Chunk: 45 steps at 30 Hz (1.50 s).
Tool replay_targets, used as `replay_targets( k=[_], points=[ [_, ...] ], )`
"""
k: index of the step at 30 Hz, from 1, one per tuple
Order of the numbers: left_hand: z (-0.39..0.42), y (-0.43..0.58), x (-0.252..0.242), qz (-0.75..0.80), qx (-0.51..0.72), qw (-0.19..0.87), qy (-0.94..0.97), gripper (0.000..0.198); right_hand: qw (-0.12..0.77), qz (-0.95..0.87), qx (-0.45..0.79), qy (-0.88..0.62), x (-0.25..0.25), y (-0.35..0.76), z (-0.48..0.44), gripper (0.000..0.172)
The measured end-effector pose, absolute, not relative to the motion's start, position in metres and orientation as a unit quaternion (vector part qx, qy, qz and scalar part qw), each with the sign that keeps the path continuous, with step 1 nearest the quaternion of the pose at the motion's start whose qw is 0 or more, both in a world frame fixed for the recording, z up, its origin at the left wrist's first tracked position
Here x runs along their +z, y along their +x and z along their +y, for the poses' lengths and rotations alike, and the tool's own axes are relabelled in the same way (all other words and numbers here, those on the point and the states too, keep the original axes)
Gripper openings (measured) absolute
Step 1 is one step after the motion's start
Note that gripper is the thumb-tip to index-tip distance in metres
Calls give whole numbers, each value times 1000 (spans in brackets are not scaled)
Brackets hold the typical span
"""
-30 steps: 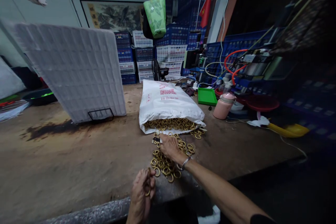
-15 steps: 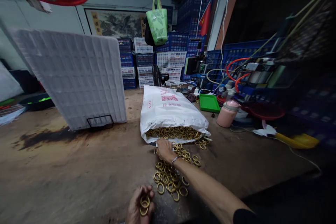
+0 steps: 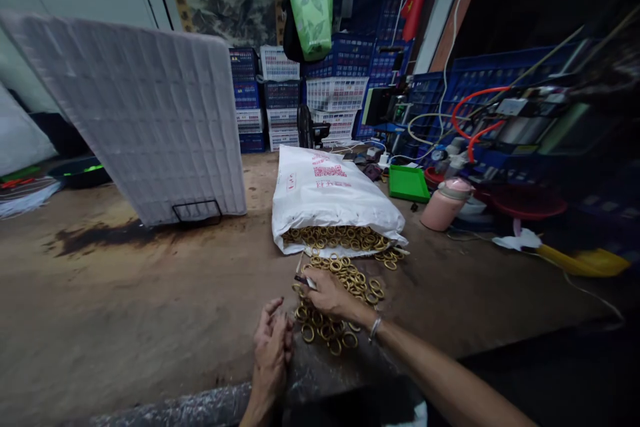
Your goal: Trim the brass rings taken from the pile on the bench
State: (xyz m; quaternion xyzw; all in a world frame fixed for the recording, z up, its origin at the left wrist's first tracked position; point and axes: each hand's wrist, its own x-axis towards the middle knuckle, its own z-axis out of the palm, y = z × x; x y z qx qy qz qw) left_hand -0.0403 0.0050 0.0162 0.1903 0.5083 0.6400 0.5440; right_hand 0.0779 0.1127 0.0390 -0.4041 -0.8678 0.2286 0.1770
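Note:
My right hand (image 3: pixel 327 292) is closed around a small, slim tool (image 3: pixel 306 281) with a dark and white body, its exact kind unclear. It hovers over a loose heap of brass-coloured rings (image 3: pixel 325 328) spilling from the mouth of a white woven sack (image 3: pixel 335 197) with red print. More rings lie inside the sack. To the left of the heap, my left hand (image 3: pixel 273 333) has its fingers curled, and its palm side is turned from view. Whatever it holds is hidden.
A white padded panel (image 3: pixel 150 120) leans upright on a black wire stand (image 3: pixel 197 211) at the left. Right of the sack are a green tray (image 3: pixel 409 183), a pink bottle (image 3: pixel 447 205) and a machine with orange hoses (image 3: pixel 520 120). Stacked crates (image 3: pixel 283 100) stand behind.
My right hand has drawn back from the sack's mouth, and the tool now shows in it. My left hand has turned and moved up; the rings seen in it before are out of sight.

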Motion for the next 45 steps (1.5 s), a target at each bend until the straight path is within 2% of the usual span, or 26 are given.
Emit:
replay_targets(
  k=[2, 5, 10, 16, 18, 21, 24, 28, 32, 41, 45],
  points=[
    [7, -37, 18, 516, 637, 530, 218, 53, 185, -850, 304, -388, 40, 85, 100, 15],
    [6, -31, 20, 500, 628, 548, 236, 42, 184, -816, 396, -378, 42, 92, 83, 11],
    [-1, -23, 18, 478, 621, 565, 259, 25, 227, -752, 488, -381, 46, 100, 66, 12],
    [-7, -17, 13, 528, 609, 447, 389, 23, 233, -642, 617, -391, 26, 105, 53, 29],
    [-9, -14, 14, 536, 603, 420, 416, 23, 244, -612, 639, -397, 21, 106, 51, 29],
    [-11, -8, 16, 542, 595, 437, 402, 25, 275, -612, 616, -413, 22, 108, 50, 23],
    [-13, -3, 17, 545, 584, 482, 359, 32, 295, -660, 533, -440, 31, 110, 49, 21],
    [-15, 1, 15, 536, 545, 549, 338, 35, 293, -714, 444, -455, 42, 113, 46, 20],
    [-18, 2, 16, 507, 543, 596, 305, 32, 287, -739, 417, -445, 47, 116, 41, 20],
    [-22, 6, 32, 483, 569, 618, 247, 34, 284, -745, 418, -435, 43, 115, 44, 27],
    [-21, 6, 32, 479, 578, 617, 236, 32, 247, -788, 329, -458, 36, 119, 43, 14]
  ],
)
